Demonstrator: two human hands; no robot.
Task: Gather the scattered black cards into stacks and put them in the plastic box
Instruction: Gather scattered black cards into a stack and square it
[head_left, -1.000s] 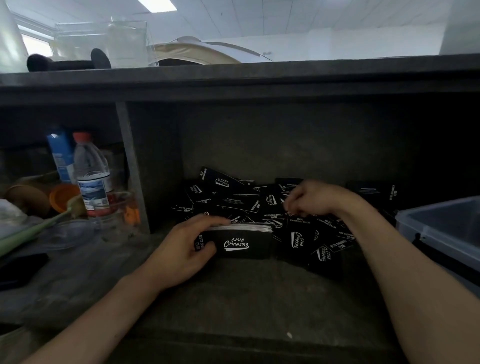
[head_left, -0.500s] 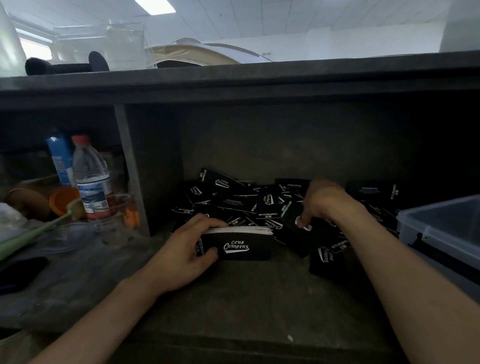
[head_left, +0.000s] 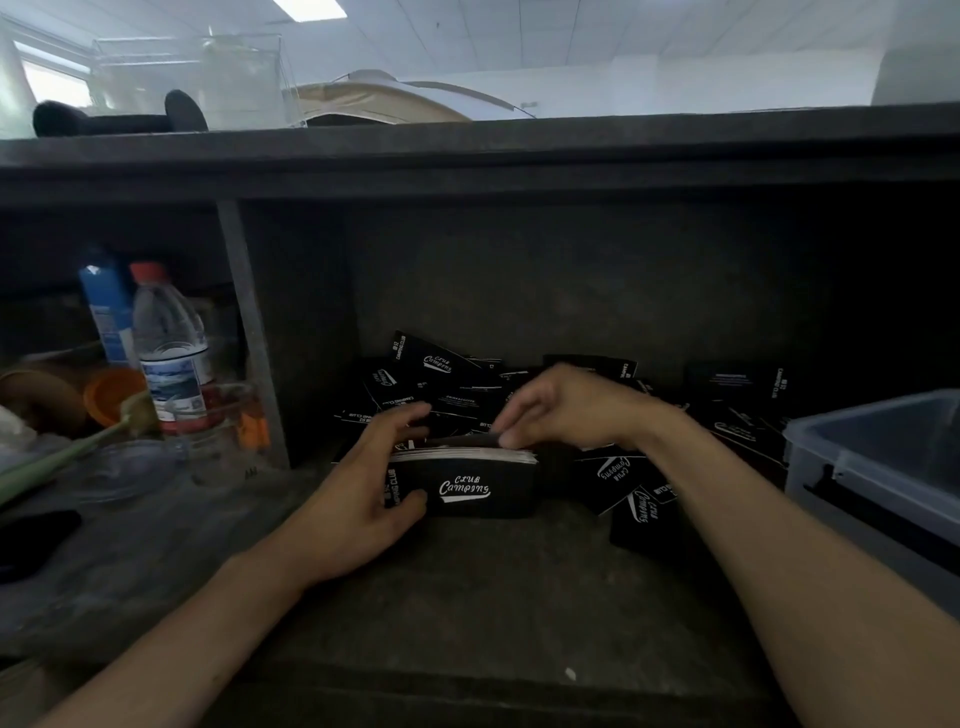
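Stack (head_left: 467, 486) gripped at left edge by left hand (head_left: 358, 499), right hand (head_left: 566, 410) pinching card (head_left: 475, 441) at top edge; plastic box (head_left: 857, 457) well right

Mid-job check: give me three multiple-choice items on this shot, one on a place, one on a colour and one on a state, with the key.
1. Where is the box?
A) left of the cards
B) right of the cards
C) behind the cards

2. What colour is the cap of the bottle?
A) red
B) green
C) white

3. What is the left hand doing?
A) resting open
B) gripping the stack
C) lifting the bottle

Key:
1 B, the box sits at the right edge, past the cards.
2 A, the cap on top is red.
3 B, its fingers and thumb curl round the stack's left end.
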